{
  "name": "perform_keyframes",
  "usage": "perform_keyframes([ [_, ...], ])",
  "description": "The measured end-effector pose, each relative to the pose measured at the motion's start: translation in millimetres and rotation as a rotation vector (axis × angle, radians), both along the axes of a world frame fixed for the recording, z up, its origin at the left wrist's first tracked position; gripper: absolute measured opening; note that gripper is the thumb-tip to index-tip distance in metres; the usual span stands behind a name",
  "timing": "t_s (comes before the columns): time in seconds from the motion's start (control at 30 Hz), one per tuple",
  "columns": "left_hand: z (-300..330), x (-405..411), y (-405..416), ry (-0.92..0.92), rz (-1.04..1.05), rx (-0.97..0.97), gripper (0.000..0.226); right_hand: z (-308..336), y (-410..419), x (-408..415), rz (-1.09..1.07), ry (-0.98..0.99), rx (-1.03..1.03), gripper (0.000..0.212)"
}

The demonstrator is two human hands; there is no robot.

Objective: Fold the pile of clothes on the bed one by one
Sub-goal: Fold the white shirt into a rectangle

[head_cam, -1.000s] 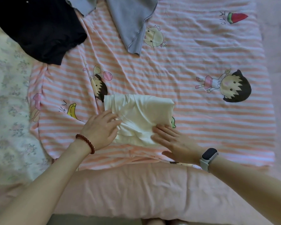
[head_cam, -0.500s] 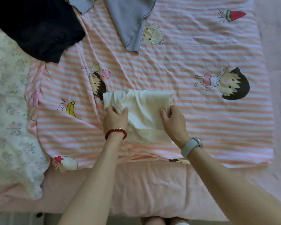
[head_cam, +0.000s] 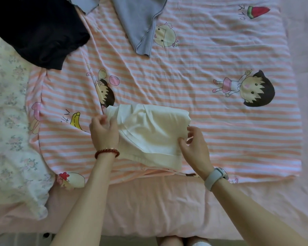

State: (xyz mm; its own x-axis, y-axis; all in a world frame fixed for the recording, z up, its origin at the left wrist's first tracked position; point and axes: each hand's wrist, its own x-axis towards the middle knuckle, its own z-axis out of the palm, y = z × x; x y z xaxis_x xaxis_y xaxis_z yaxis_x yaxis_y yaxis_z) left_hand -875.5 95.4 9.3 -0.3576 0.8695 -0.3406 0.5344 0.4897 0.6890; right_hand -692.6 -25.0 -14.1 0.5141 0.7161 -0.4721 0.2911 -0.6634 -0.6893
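A folded white garment lies on the pink striped cartoon blanket near the bed's front edge. My left hand, with a red bead bracelet at the wrist, grips the garment's left edge with curled fingers. My right hand, above a pale watch, pinches its right edge between thumb and fingers. A black garment lies crumpled at the far left. A blue-grey garment hangs down from the top of the view.
A floral cream pillow or quilt covers the left side. The pink sheet runs along the bed's front edge, with my knees just below it. Open striped blanket stretches to the right of the white garment.
My hands went from pressing flat on the garment's near corners to gripping its left and right edges. The garment now looks a little lifted and shifted at its sides.
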Motion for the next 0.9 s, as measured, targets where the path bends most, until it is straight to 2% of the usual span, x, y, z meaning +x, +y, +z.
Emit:
perform_keyframes([
  [0.07,5,11,20,0.097,-0.176,0.111,0.03,8,4,3,-0.018,-0.081,0.137,0.047],
  [0.1,4,18,31,0.13,-0.258,0.078,0.034,11,8,5,-0.016,-0.131,0.207,0.051],
  [0.2,-3,36,59,0.32,-0.497,-0.19,0.047,14,32,10,0.067,-0.302,0.342,0.056],
  [0.27,-5,41,67,0.387,-0.592,-0.265,0.032,14,49,12,0.185,-0.451,0.334,0.05],
  [0.37,0,36,71,0.365,-0.572,-0.296,0.017,7,59,10,0.44,-0.584,0.281,0.046],
  [0.47,6,29,64,0.384,-0.625,-0.292,0.032,-2,53,11,0.526,-0.495,0.186,0.052],
  [0.57,5,28,56,0.426,-0.677,-0.308,0.045,-6,46,15,0.407,-0.359,0.2,0.048],
  [0.67,-5,29,55,0.441,-0.725,-0.278,0.041,-7,44,15,0.288,-0.206,0.201,0.041],
  [0.77,-7,25,56,0.328,-0.656,-0.213,0.025,-8,44,16,0.298,-0.178,0.207,0.04],
  [0.9,-3,6,58,-0.046,-0.39,-0.144,0.026,-12,44,22,0.326,-0.24,0.204,0.039],
])
